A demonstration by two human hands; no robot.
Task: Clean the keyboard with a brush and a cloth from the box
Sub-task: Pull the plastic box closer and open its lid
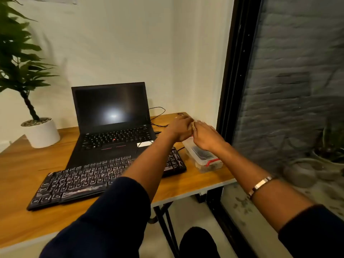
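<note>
One wooden desk (28, 175) carries everything here. One black keyboard (80, 181) lies slantwise along its front edge, its right end close beside the one clear plastic box (204, 159) that sits at the desk's right edge, near the front right corner. The box has a red latch on its near end and something dark inside; no brush or cloth can be told apart in it. Behind the keyboard stands one open laptop (111, 116) with a dark screen, and one potted plant (40, 132) in a white pot occupies the back left corner. Thin black cables run along the back edge toward the right corner.

Two hands reach over the far end of the box. The left hand (181, 128) and the right hand (206, 136) meet just above it, fingers curled toward each other around something small and pale, blurred by motion; whether either hand actually grips it cannot be told. One metal bracelet (260, 185) circles the right forearm.
</note>
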